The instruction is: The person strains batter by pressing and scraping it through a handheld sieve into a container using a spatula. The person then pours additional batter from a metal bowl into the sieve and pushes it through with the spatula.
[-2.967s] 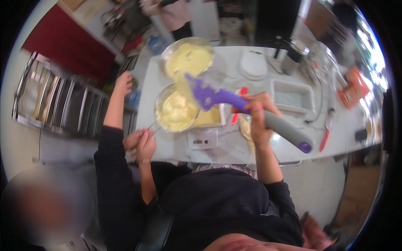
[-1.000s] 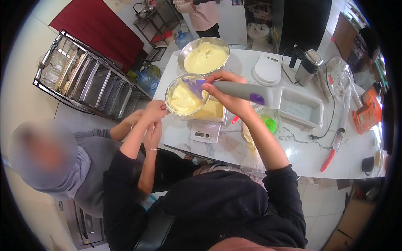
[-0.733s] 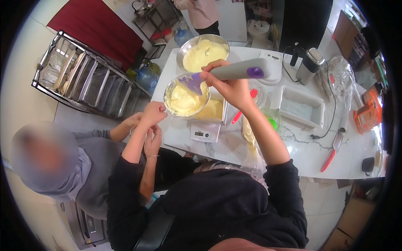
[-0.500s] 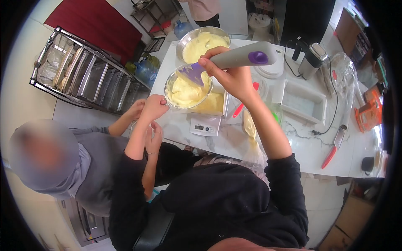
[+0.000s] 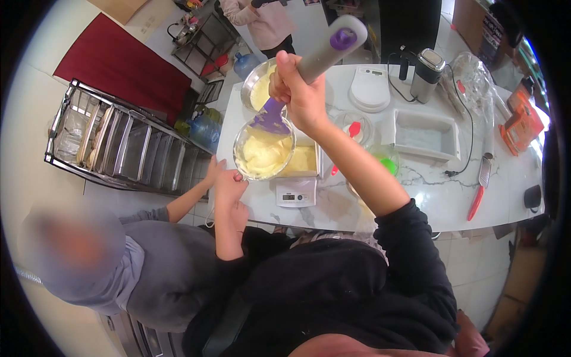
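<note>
- Since the earlier frame, my right hand (image 5: 300, 95) has risen, and the purple spatula (image 5: 270, 119) it holds has swung from nearly level to steep, grey handle up.
- My right hand is clamped around that handle; the blade, smeared with yellow mixture, is at the far side of the small bowl (image 5: 237, 143).
- My left hand (image 5: 231, 187) is clamped at the small bowl's near-left edge; the bowl is tilted and holds pale yellow mixture (image 5: 262, 153).
- Beside my left wrist are a co-worker's hands, one (image 5: 215, 171) near the tabletop (image 5: 404, 205) edge, the other partly behind my forearm.
- Just right of the small bowl I see a rectangular tin (image 5: 320, 156) with yellow contents, and a small scale (image 5: 296, 194) in front of it.
- To the right are a red utensil (image 5: 355, 128), a green item (image 5: 390, 165), a pale rectangular pan (image 5: 423, 149) and a red-handled grater (image 5: 479, 190).
- Beyond, the large bowl (image 5: 246, 89) holds more yellow mixture, partly hidden by my right hand; a white scale (image 5: 370, 89) is farther right.
- Farthest off, a person (image 5: 267, 27) in pink stands past the tabletop.
</note>
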`<state>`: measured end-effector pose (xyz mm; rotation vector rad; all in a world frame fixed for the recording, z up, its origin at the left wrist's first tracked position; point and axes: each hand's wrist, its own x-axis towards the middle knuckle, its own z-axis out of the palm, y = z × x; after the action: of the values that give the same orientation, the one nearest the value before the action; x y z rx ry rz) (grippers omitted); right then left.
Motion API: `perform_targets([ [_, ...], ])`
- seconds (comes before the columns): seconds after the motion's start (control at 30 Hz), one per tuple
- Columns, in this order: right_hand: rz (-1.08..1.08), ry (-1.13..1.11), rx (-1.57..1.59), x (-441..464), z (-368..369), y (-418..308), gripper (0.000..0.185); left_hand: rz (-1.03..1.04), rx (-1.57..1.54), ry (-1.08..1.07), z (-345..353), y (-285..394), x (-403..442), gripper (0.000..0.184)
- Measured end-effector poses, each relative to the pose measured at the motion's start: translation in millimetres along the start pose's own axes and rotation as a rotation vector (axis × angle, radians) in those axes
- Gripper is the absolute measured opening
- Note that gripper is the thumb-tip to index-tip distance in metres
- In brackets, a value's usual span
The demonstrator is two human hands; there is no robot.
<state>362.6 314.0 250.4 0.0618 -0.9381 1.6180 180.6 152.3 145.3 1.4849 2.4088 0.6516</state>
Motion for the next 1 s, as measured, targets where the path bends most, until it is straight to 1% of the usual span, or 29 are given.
perform_targets([
  [0.03, -0.01, -0.032, -0.014, 2.1, 4.0, -5.3, 0.042, 0.06, 0.04, 0.0, 3.0, -8.1, 0.4, 0.016],
  [0.07, 0.01, -0.042, 0.041, 1.9, 6.0, -7.2, 0.034, 0.048, 0.036, -0.014, 3.1, -8.8, -0.2, 0.018],
  [0.1, 0.005, -0.049, -0.019, -2.7, 10.8, -5.1, 0.034, 0.035, 0.033, -0.027, 3.2, -9.6, -0.7, 0.024],
  [0.13, 0.0, -0.056, -0.08, -10.2, 18.4, -0.2, 0.035, -0.051, -0.014, -0.052, 5.5, -9.0, -2.1, 0.041],
  [0.17, -0.004, -0.062, -0.142, -17.2, 23.1, 5.0, 0.036, -0.11, -0.04, -0.085, 5.9, -9.0, -2.5, 0.054],
  [0.2, 0.042, -0.12, -0.183, -24.3, 20.7, 14.8, 0.036, -0.17, -0.065, -0.116, 6.2, -9.1, -2.8, 0.066],
  [0.23, 0.019, -0.13, -0.248, -28.5, 18.3, 17.7, 0.037, -0.202, -0.067, -0.152, 6.1, -11.0, -1.4, 0.071],
  [0.3, -0.029, -0.148, -0.373, -32.1, 13.4, 19.0, 0.039, -0.204, -0.094, -0.144, 6.3, -14.3, 1.7, 0.067],
  [0.33, -0.09, -0.103, -0.398, -30.9, 12.1, 19.0, 0.039, -0.179, -0.117, -0.105, 9.1, -17.2, -0.8, 0.058],
  [0.43, -0.122, -0.012, -0.293, -30.3, 5.9, 21.6, 0.04, -0.127, -0.08, -0.051, 1.0, -3.1, -16.1, 0.025],
  [0.47, -0.172, -0.014, -0.243, -30.9, 3.2, 31.4, 0.04, -0.114, -0.074, -0.045, -0.9, 3.5, -15.3, 0.018],
  [0.5, -0.144, -0.035, -0.24, -36.5, 3.2, 37.4, 0.037, -0.1, -0.067, -0.039, -2.6, 10.1, -14.6, 0.013],
  [0.57, -0.09, -0.082, -0.228, -45.4, 9.5, 36.2, 0.032, -0.094, -0.083, -0.026, -2.7, 10.5, -10.3, 0.023],
  [0.6, -0.033, -0.155, -0.297, -45.2, 10.1, 31.4, 0.032, -0.072, -0.096, -0.058, -1.3, 4.3, -7.5, 0.019],
  [0.7, -0.03, -0.169, -0.309, -33.0, 21.8, 5.6, 0.032, -0.102, -0.085, -0.073, 1.8, -5.6, -8.3, 0.019],
  [0.8, -0.111, -0.12, -0.307, -18.3, 30.7, -14.6, 0.035, -0.189, -0.235, -0.124, 6.3, -18.5, -6.7, 0.018],
  [0.9, -0.115, -0.084, -0.433, -15.8, 16.7, 16.6, 0.037, -0.063, -0.065, -0.07, 0.0, -4.9, -6.5, 0.017],
  [0.93, -0.086, -0.058, -0.429, -21.0, 14.9, 24.2, 0.037, -0.045, -0.035, -0.072, -1.2, -4.7, -5.2, 0.021],
  [1.0, -0.012, -0.076, -0.381, -28.2, 16.7, 22.4, 0.037, -0.012, 0.024, -0.074, -1.9, -10.5, -1.9, 0.028],
])
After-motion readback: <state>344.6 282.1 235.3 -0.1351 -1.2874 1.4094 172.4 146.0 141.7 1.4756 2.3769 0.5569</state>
